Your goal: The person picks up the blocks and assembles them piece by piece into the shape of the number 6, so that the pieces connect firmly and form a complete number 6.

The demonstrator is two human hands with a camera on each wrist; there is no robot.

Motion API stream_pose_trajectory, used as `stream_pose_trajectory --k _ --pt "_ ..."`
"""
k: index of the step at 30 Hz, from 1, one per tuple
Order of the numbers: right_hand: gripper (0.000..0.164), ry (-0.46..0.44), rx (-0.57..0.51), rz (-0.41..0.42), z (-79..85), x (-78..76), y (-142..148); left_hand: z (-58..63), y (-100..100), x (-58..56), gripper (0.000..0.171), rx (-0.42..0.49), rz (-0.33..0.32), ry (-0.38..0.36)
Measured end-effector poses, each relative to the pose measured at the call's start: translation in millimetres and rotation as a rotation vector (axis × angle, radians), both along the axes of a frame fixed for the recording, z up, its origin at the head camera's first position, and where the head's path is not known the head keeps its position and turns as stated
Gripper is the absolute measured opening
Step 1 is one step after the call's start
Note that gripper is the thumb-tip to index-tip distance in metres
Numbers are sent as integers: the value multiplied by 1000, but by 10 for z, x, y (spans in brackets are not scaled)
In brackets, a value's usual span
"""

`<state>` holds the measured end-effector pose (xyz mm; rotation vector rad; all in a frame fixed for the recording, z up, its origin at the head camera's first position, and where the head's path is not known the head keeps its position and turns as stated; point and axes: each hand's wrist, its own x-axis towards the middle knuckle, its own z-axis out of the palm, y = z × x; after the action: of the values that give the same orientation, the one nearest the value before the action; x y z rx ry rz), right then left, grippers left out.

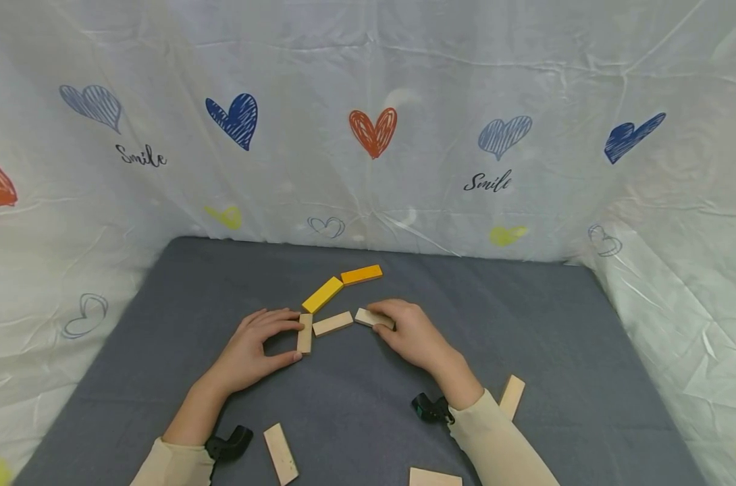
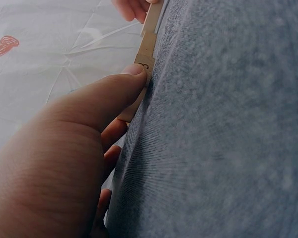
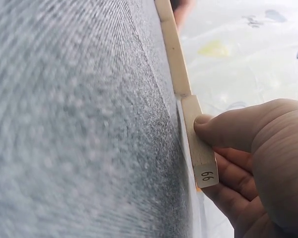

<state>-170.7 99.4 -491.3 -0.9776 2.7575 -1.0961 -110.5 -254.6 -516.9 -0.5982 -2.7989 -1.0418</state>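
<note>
My left hand (image 1: 255, 347) pinches a plain wooden block (image 1: 305, 335) end to end, thumb at its near end and fingertips toward the far end. In the left wrist view, the thumb presses beside a dark printed mark, partly covered. Between thumb and fingers, my right hand (image 1: 413, 336) holds another plain wooden block (image 3: 192, 119), whose end bears a two-digit number. A third plain block (image 1: 333, 324) lies between these two. Beyond them a yellow block (image 1: 323, 294) slants up to an orange block (image 1: 362, 275), forming a bent line.
Loose wooden blocks lie nearer me: one (image 1: 281, 453) right of the left wrist, one (image 1: 436, 477) at the bottom edge, one (image 1: 512, 397) partly behind the right sleeve. A grey cloth (image 1: 356, 412) covers the table. A white printed curtain (image 1: 429, 223) hangs behind.
</note>
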Motion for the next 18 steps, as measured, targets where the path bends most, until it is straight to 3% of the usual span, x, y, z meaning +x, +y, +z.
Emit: stream_pose_trajectory --k 18 --pt "37 1 9 11 -17 19 -34 -15 -1 -9 54 -1 -10 10"
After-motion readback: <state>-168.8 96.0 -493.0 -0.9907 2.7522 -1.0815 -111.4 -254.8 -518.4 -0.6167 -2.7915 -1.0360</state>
